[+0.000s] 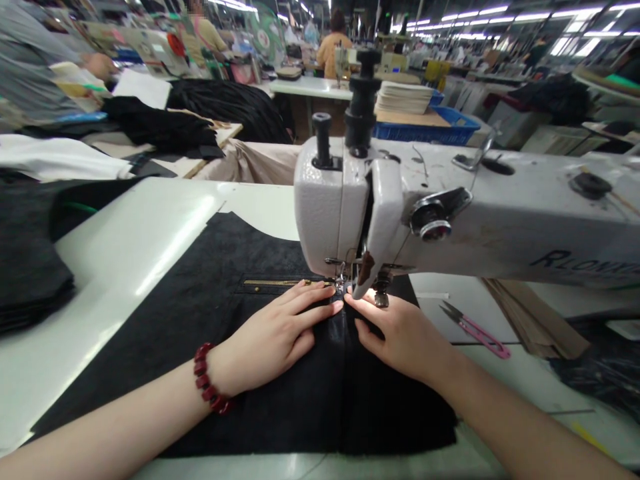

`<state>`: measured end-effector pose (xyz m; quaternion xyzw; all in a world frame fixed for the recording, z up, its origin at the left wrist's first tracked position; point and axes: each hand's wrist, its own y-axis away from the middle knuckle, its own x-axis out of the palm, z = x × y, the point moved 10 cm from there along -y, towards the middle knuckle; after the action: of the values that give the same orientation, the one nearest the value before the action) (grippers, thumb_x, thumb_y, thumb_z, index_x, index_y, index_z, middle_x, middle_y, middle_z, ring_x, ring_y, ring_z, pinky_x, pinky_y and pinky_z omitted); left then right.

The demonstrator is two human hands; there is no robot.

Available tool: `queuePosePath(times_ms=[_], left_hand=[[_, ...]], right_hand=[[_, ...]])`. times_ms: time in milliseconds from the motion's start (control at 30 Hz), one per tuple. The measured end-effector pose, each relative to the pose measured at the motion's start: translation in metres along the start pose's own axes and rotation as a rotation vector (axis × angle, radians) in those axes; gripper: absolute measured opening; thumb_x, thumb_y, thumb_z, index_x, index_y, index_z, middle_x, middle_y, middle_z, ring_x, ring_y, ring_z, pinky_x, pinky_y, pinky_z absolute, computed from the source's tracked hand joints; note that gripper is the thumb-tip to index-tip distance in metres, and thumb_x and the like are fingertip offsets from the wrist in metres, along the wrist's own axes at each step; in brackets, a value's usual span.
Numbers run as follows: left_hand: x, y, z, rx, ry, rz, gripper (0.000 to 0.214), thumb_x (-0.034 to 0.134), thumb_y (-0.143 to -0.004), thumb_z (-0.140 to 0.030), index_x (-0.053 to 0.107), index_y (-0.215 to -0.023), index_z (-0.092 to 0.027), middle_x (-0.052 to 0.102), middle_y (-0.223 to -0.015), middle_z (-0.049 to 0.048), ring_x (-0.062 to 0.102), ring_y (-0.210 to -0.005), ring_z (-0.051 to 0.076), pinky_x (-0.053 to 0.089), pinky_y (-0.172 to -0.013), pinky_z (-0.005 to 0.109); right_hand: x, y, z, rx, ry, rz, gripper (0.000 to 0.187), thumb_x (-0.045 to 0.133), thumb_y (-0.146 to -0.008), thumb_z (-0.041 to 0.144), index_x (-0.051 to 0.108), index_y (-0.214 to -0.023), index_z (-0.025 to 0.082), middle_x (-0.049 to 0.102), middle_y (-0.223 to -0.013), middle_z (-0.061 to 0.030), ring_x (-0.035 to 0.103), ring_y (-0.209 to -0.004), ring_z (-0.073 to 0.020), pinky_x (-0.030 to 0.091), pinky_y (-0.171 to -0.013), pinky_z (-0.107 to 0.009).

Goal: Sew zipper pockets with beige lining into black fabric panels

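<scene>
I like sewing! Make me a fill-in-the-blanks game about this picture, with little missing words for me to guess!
The left hand wears a red ____ on its wrist.
The right hand rests on the black fabric, and the zipper there looks ____ in color.
The thread snips beside the sewing machine have ____ handles.

Missing words: bracelet, gold, pink.

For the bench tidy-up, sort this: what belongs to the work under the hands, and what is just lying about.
In use: left hand, right hand, black fabric panel, brass zipper, sewing machine.

Lying about: pink-handled thread snips, stacked black fabric pieces, brown paper strips.
</scene>
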<state>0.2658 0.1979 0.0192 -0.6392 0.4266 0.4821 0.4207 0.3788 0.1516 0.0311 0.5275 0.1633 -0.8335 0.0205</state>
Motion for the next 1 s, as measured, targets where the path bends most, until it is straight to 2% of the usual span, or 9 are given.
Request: queuePosePath(times_ms=[200, 333, 500, 600, 833, 1000], left_hand=[[-0.001, 0.0, 0.002, 0.005, -0.012, -0.036, 0.055, 0.045, -0.094, -0.012, 0.046, -0.147, -0.027, 0.038, -0.157, 0.0018, 0.032, -0.147, 0.021, 0.025, -0.126, 0.044], [-0.003, -0.002, 0.002, 0.016, -0.03, -0.042, 0.053, 0.045, -0.094, -0.013, 0.047, -0.146, -0.026, 0.038, -0.157, 0.0018, 0.033, -0.146, 0.021, 0.026, -0.126, 0.043], [-0.003, -0.001, 0.004, 0.017, -0.052, -0.055, 0.053, 0.045, -0.095, -0.014, 0.046, -0.146, -0.026, 0.04, -0.156, 0.0019, 0.036, -0.145, 0.021, 0.029, -0.124, 0.044], [-0.002, -0.001, 0.005, 0.021, -0.061, -0.057, 0.052, 0.047, -0.095, -0.017, 0.046, -0.146, -0.026, 0.04, -0.156, 0.0024, 0.038, -0.144, 0.022, 0.031, -0.123, 0.044], [-0.005, -0.003, 0.004, 0.05, -0.061, -0.097, 0.051, 0.045, -0.096, -0.015, 0.047, -0.145, -0.023, 0.039, -0.156, 0.0055, 0.034, -0.146, 0.023, 0.03, -0.124, 0.045], [-0.009, -0.003, -0.01, 0.162, -0.026, -0.079, 0.043, 0.043, -0.097, -0.013, 0.051, -0.139, -0.019, 0.046, -0.151, 0.0042, 0.035, -0.144, 0.021, 0.022, -0.126, 0.048]], right_hand=[[-0.001, -0.002, 0.0, 0.006, 0.025, -0.038, 0.031, 0.047, -0.095, 0.017, 0.064, -0.122, 0.017, 0.067, -0.126, -0.0087, 0.064, -0.111, -0.0229, 0.051, -0.097, -0.037], [0.001, -0.004, -0.001, 0.009, 0.003, -0.019, 0.03, 0.047, -0.094, 0.015, 0.063, -0.119, 0.017, 0.067, -0.122, -0.0069, 0.062, -0.11, -0.0214, 0.049, -0.098, -0.035], [0.0, -0.004, -0.003, 0.013, 0.04, -0.04, 0.016, 0.049, -0.094, 0.017, 0.064, -0.098, 0.018, 0.068, -0.098, -0.0044, 0.063, -0.096, -0.0201, 0.05, -0.088, -0.033], [0.001, -0.004, -0.006, 0.021, 0.07, -0.041, 0.014, 0.049, -0.094, 0.019, 0.063, -0.091, 0.018, 0.067, -0.091, -0.0039, 0.063, -0.09, -0.0199, 0.05, -0.083, -0.033], [0.0, -0.005, -0.006, -0.001, 0.074, -0.041, 0.018, 0.048, -0.096, 0.019, 0.065, -0.1, 0.017, 0.069, -0.099, -0.0057, 0.063, -0.092, -0.0211, 0.052, -0.083, -0.035], [-0.004, -0.006, 0.008, -0.122, 0.133, -0.033, 0.025, 0.045, -0.098, 0.016, 0.064, -0.115, 0.012, 0.066, -0.123, -0.0114, 0.061, -0.112, -0.0221, 0.049, -0.101, -0.036]])
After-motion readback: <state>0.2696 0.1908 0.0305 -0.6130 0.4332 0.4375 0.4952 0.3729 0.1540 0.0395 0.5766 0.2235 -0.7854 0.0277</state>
